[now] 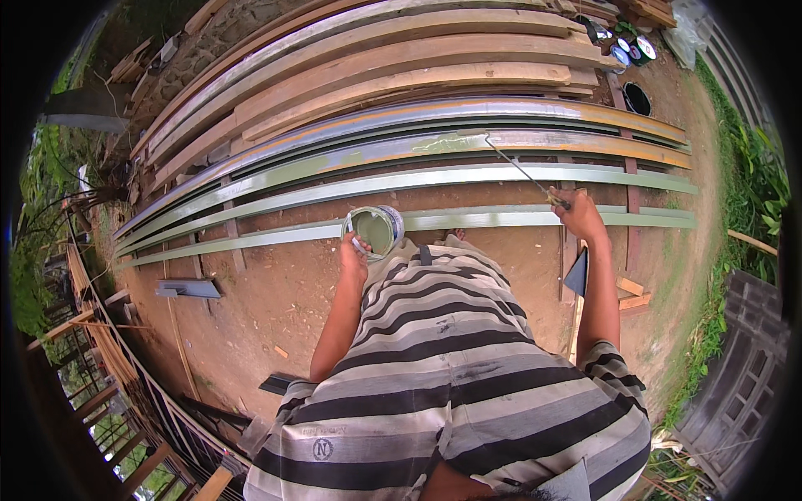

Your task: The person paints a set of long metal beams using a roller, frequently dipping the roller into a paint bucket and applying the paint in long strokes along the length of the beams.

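1. The right hand (581,219) gripped a paint roller (547,193), its head on the part-painted beam (393,150).
2. That beam ran left-to-right ahead, the right hand nearer.
3. The left hand (354,255) clasped a paint can (374,232).

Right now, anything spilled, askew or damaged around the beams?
No clear spill. The beam under the paint tool looks patchy: green smears leftward, grey and orange-brown streaks rightward, unlike the two mostly green beams nearer the person. Loose wood scraps lie untidily on the dirt at right.
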Demonstrator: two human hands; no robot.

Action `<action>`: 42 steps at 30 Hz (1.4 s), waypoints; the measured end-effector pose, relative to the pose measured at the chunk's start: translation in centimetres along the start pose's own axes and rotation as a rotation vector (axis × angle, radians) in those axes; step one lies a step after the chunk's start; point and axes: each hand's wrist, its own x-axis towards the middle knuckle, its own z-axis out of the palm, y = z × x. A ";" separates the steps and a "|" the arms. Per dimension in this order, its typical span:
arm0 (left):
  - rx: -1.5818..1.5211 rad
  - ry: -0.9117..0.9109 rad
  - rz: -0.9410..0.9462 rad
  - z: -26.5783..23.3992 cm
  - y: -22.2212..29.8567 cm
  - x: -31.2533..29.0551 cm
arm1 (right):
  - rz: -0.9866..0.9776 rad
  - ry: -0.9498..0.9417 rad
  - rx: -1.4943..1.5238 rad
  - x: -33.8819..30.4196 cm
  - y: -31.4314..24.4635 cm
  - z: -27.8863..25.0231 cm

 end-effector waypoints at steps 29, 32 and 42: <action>-0.014 0.084 -0.061 1.5 -0.1 1.7 | -0.685 -0.353 -0.445 -7.9 -23.9 0.4; -0.018 0.114 -0.056 0.9 -0.5 1.9 | -0.717 -0.356 -0.427 -6.6 -25.7 3.6; 0.066 0.044 -0.060 0.8 -1.1 0.9 | -0.702 -0.405 -0.449 -5.0 -27.4 8.3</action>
